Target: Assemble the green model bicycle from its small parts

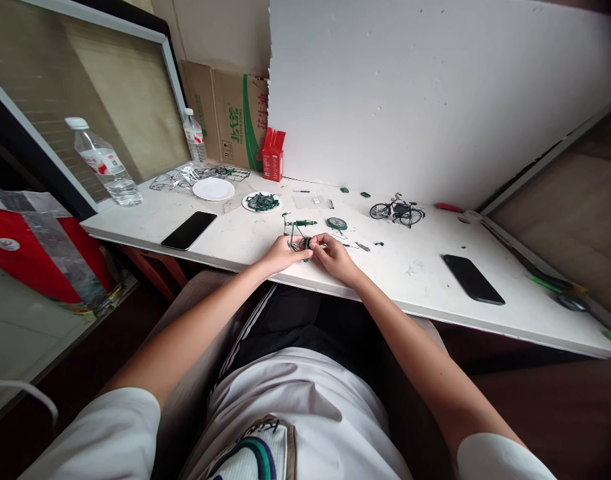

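A green model bicycle [294, 233], partly built, is held near the table's front edge. My left hand [281, 256] is closed around its lower end, with thumb and fingers near a wheel. From the other side, my right hand [334, 257] pinches at the same end, its fingertips meeting the left thumb; any small piece between them is hidden. Just beyond my right hand lies a loose green wheel [337, 224]. Small dark parts, including a grey piece [362, 247] and a green bit [379, 244], are scattered to its right.
A black model bicycle [399, 212] stands at the right. Behind my hands are a plate of green parts [262, 202], a white plate [213, 189] and a red box [273, 155]. Phones lie left [189, 231] and right [473, 279]. A water bottle [105, 163] stands far left.
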A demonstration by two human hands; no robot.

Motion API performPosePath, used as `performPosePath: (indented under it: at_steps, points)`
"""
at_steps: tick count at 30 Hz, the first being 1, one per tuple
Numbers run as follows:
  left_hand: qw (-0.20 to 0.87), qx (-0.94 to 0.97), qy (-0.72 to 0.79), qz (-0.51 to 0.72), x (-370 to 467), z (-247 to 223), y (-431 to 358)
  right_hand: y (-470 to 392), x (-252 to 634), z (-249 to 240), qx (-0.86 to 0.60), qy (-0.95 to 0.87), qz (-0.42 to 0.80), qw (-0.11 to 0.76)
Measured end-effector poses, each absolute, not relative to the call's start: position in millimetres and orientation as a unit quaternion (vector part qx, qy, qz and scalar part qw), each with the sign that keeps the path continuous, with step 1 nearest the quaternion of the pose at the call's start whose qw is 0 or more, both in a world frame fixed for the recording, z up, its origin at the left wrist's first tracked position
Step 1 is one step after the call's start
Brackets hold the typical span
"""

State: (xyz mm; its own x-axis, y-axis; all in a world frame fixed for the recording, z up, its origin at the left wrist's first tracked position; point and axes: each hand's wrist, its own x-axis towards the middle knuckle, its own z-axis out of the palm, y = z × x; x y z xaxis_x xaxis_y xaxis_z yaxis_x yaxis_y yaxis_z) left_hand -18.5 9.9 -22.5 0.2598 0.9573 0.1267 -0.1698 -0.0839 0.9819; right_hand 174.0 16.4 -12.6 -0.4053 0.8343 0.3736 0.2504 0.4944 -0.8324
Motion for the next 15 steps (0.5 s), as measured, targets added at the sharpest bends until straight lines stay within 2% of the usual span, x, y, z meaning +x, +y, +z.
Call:
performPosePath:
  at_steps: [15]
  points:
    - [0.553,0.572,0.359,0.488,-19.2,-19.7,7.7,20.4,174.5,-18.4,-0.346,-0.729,0.414,0.422]
